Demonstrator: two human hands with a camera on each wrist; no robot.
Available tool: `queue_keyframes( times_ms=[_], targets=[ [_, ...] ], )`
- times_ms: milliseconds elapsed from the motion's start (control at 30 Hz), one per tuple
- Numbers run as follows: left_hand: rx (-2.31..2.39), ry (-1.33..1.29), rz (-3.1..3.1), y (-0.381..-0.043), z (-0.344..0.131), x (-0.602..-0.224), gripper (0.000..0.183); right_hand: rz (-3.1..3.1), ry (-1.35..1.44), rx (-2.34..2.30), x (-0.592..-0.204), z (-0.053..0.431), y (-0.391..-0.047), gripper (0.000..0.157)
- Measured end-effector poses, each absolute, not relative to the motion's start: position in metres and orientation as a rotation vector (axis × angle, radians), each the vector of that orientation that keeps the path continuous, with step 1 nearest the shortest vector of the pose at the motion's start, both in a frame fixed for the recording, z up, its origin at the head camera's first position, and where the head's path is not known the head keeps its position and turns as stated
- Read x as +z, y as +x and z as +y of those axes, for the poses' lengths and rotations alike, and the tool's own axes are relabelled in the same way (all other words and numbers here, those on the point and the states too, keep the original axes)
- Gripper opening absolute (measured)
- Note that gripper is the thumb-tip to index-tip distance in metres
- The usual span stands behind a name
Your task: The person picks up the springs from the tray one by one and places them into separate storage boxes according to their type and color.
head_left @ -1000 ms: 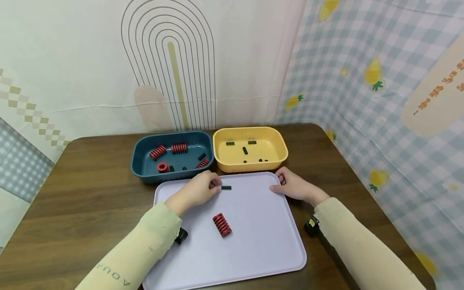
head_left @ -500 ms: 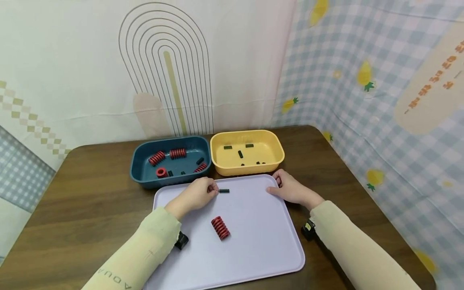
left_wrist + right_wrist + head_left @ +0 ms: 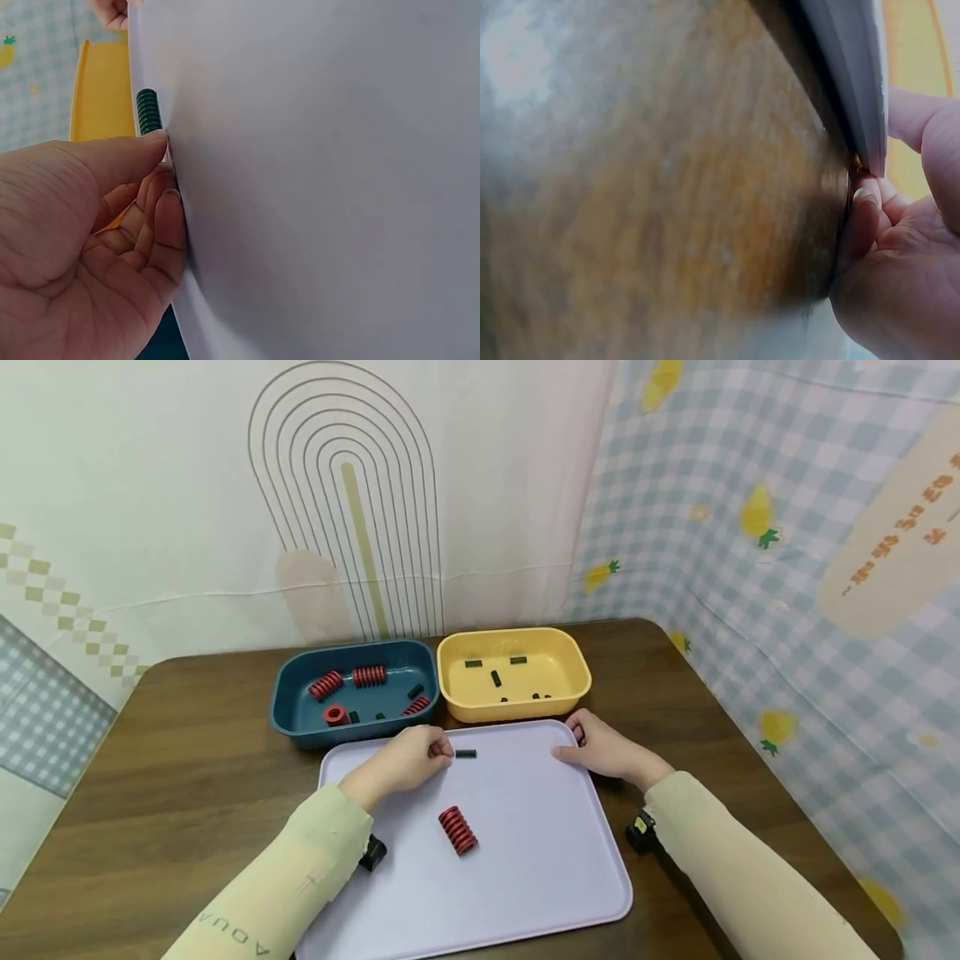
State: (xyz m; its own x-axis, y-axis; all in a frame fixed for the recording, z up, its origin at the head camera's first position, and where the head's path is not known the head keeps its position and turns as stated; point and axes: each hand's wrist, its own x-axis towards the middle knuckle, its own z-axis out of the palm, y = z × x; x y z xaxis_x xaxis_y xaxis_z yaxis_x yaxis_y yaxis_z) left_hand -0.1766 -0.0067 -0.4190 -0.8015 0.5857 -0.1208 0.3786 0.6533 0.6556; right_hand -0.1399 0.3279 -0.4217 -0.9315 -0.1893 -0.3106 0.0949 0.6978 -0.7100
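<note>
In the head view a lilac tray (image 3: pixel 525 860) lies on the wooden table. Near its far edge is a small dark green coil spring (image 3: pixel 466 753), one end at the fingertips of my left hand (image 3: pixel 408 758). In the left wrist view the thumb and fingers of that hand pinch the spring (image 3: pixel 148 109), whose near end they hide. My right hand (image 3: pixel 603 747) holds the tray's far right corner, its thumb on top; in the right wrist view its fingers (image 3: pixel 862 221) curl at the tray's edge (image 3: pixel 866 90). A larger red spring (image 3: pixel 457 830) lies mid-tray.
Behind the tray stand a blue bin (image 3: pixel 288 727), with several red and dark springs in it, and a yellow bin (image 3: pixel 517 710) with several small dark springs. A fabric backdrop (image 3: pixel 510 485) rises behind the table (image 3: pixel 172 760).
The whole head view has shifted slightly as the camera moved. Both hands stay in nearly the same places against the tray, and the springs have not visibly moved.
</note>
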Motion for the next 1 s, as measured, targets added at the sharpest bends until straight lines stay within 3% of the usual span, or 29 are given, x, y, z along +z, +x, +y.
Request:
queue_keyframes(
  times_ms=[300, 600, 1000],
  targets=[
    [0.92, 0.748, 2.542, -0.179, -0.002, -0.415, 0.02, 2.538, -0.061, -1.083, -0.424, 0.329, -0.142, 0.044],
    [0.87, 0.819, 2.548, -0.179, 0.002, -0.412, 0.004, 2.542, -0.072, -1.065, -0.423, 0.329, -0.145, 0.044],
    [0.803, 0.803, 2.56, -0.178, 0.005, -0.41, 0.005, 2.52, -0.06, -1.07, -0.42, 0.329, -0.145, 0.044]
  ],
)
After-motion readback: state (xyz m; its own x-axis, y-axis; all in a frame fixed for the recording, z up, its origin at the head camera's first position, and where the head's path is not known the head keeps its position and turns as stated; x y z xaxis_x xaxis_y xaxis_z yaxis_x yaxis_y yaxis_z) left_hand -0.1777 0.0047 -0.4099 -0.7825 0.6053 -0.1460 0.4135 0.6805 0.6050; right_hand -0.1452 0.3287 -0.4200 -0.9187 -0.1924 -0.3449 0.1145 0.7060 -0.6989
